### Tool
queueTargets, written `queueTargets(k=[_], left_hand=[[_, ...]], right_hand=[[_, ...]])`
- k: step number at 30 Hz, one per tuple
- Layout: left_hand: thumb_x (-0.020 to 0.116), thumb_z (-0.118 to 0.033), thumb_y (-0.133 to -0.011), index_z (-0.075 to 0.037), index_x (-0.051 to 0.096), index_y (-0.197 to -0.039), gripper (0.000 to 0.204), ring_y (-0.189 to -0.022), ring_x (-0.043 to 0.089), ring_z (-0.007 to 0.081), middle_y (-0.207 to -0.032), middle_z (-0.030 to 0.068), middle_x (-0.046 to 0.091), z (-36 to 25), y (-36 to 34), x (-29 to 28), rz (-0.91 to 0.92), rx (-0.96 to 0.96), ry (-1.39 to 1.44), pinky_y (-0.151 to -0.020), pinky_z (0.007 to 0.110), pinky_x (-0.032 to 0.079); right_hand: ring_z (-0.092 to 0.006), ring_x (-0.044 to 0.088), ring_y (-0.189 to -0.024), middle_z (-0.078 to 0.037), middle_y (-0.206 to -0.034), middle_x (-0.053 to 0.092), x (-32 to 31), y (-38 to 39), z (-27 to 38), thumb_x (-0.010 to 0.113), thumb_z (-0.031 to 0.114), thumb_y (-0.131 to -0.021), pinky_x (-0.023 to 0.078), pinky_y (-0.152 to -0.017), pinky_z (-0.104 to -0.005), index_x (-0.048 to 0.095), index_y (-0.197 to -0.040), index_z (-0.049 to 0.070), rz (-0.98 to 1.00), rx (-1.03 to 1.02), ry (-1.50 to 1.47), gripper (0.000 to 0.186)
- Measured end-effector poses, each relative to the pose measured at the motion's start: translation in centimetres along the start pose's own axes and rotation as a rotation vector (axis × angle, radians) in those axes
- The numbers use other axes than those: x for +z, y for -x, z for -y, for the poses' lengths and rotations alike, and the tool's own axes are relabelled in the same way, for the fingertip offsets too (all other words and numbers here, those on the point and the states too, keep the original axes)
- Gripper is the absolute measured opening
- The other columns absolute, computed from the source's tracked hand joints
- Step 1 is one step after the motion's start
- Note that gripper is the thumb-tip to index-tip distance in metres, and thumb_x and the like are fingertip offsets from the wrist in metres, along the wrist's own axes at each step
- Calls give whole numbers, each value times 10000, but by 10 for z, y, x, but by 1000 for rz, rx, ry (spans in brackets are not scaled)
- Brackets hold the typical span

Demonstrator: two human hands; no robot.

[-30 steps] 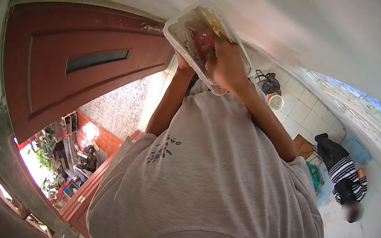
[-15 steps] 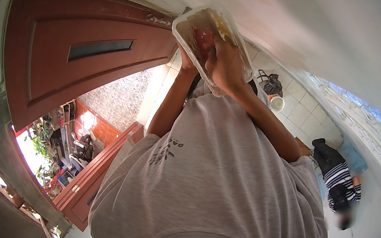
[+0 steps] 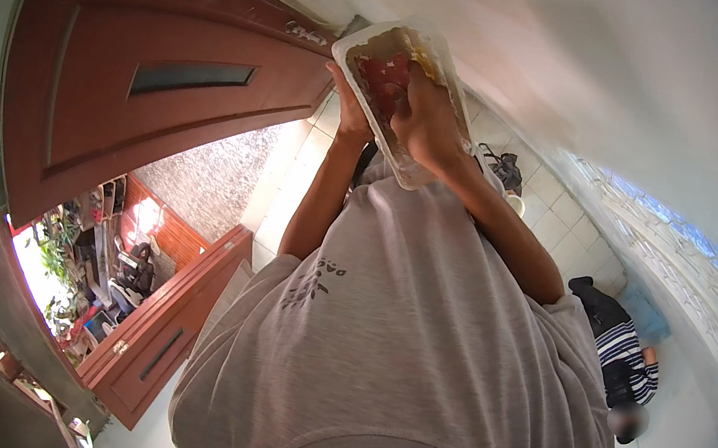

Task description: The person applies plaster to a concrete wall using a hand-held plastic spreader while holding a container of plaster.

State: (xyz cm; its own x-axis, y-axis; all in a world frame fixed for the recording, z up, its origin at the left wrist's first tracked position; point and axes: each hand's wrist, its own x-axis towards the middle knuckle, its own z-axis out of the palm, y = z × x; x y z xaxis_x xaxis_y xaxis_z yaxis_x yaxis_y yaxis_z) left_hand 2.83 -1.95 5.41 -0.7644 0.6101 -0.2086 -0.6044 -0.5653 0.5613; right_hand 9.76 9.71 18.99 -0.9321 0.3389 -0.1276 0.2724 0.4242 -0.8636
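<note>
A shallow, clear plastic tray [image 3: 401,89] with rounded corners is held up in the air in front of the person's chest, tilted so its long side runs diagonally. Inside lies food: a red patch near the middle and yellowish-brown pieces toward the upper end. The left hand [image 3: 349,101] grips its left edge, and the right hand [image 3: 428,122] covers its lower right part.

You wear a grey short-sleeved T-shirt [image 3: 414,347] | small dark print on its chest | your forearms are bare
</note>
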Motion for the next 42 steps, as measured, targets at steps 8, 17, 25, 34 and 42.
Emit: queueTargets(k=[8, 17, 25, 34, 42], left_hand=[[210, -839, -926, -40, 414, -1504, 1007, -1233, 592, 290, -1389, 155, 584, -8, -5, -24, -56, 25, -4, -1055, 415, 500], [228, -735, -1005, -112, 341, -1563, 844, -1357, 490, 255, -1525, 99, 463, -14, -7, -39, -101, 79, 125, -1128, 407, 436], [236, -664, -1048, -130, 333, -1576, 757, -1354, 492, 245, -1535, 68, 459, -18, 5, -52, -186, 242, -104, -1126, 408, 435], [315, -713, -1012, -142, 413, -1537, 782, -1274, 568, 273, -1449, 80, 550, -48, 29, -49, -92, 221, 369, -1076, 455, 488], [324, -733, -998, -148, 410, -1539, 802, -1294, 563, 291, -1459, 95, 544, -73, 34, -26, -96, 320, 363, -1077, 485, 493]], right_hand=[[-465, 672, -864, -276, -886, 679, -4, -1, 10, 594, 9, -923, 501, -739, -528, 526, -1164, -37, 26, -104, -17, 255], [-297, 692, -714, -211, -793, 669, -44, -7, 43, 623, 124, -987, 510, -689, -382, 585, -1098, -70, -32, -26, -169, 227], [-119, 626, -969, 18, -1030, 651, -34, -19, 12, 732, 206, -954, 531, -829, -320, 657, -1136, 80, -60, 388, -1073, 233], [-141, 648, -989, -17, -1123, 655, -60, -92, 94, 676, 134, -982, 551, -878, -337, 615, -1222, 50, 116, -14, -1057, 261], [-148, 630, -1031, -57, -1172, 685, -106, -275, 287, 686, 202, -979, 510, -936, -310, 615, -1274, -27, -46, -789, -359, 381]])
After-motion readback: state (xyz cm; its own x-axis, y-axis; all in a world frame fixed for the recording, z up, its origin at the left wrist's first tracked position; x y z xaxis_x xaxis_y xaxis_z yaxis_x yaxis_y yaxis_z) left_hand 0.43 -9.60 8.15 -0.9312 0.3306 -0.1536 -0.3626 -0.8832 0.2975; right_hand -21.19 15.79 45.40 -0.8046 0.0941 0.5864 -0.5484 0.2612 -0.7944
